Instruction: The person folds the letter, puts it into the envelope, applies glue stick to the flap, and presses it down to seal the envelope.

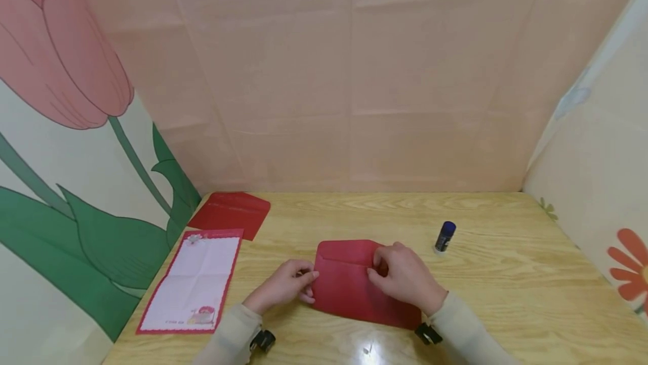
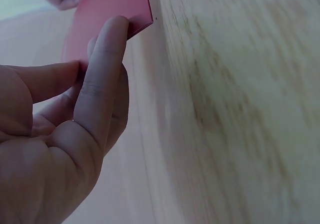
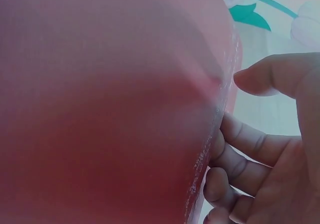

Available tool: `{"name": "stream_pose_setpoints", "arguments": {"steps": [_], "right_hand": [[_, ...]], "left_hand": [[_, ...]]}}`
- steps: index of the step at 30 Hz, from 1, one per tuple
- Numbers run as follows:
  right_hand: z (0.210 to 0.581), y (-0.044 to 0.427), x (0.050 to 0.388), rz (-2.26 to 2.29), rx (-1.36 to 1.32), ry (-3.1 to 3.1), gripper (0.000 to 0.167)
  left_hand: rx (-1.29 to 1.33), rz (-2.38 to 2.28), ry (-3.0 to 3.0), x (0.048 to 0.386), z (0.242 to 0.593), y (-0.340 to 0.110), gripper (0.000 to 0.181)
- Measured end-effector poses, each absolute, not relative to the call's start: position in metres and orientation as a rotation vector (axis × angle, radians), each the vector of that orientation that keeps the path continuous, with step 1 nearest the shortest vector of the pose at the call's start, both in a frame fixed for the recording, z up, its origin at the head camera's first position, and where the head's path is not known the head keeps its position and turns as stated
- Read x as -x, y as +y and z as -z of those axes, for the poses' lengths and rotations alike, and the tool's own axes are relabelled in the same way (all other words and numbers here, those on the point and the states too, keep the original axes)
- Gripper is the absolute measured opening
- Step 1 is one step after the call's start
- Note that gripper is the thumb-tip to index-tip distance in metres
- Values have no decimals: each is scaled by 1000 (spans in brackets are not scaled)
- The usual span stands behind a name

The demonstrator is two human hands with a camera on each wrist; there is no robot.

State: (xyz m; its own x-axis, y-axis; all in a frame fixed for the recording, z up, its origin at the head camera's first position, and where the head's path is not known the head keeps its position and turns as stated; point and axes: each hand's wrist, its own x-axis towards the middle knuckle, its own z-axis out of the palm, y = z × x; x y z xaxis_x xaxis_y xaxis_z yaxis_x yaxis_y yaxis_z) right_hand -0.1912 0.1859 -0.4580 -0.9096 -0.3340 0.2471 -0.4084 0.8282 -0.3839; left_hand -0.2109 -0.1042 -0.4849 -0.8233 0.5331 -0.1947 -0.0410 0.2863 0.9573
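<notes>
Centrally, red envelope (image 1: pixel 344 292), pinched in left grip (image 1: pixel 287 283), flap (image 1: pixel 345 251) by right grip (image 1: pixel 405 276)

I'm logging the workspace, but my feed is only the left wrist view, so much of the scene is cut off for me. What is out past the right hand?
Observer: The head view shows a glue stick with a dark blue cap, beyond the right hand and to its right.
Operator: And off to the left of the left hand?
Observer: A pink-bordered sheet lies there, pale in the middle.
Operator: Any marks on the red envelope where the right hand works?
Observer: Yes, the right wrist view shows whitish flecks along its edge; I can't tell what they are.
</notes>
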Motion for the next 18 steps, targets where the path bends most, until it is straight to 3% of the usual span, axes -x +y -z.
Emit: {"name": "stream_pose_setpoints", "arguments": {"steps": [18], "right_hand": [[458,189,190,-628,-619,-2786,24]], "left_hand": [[-380,-1593,2063,208,485,-103,24]]}}
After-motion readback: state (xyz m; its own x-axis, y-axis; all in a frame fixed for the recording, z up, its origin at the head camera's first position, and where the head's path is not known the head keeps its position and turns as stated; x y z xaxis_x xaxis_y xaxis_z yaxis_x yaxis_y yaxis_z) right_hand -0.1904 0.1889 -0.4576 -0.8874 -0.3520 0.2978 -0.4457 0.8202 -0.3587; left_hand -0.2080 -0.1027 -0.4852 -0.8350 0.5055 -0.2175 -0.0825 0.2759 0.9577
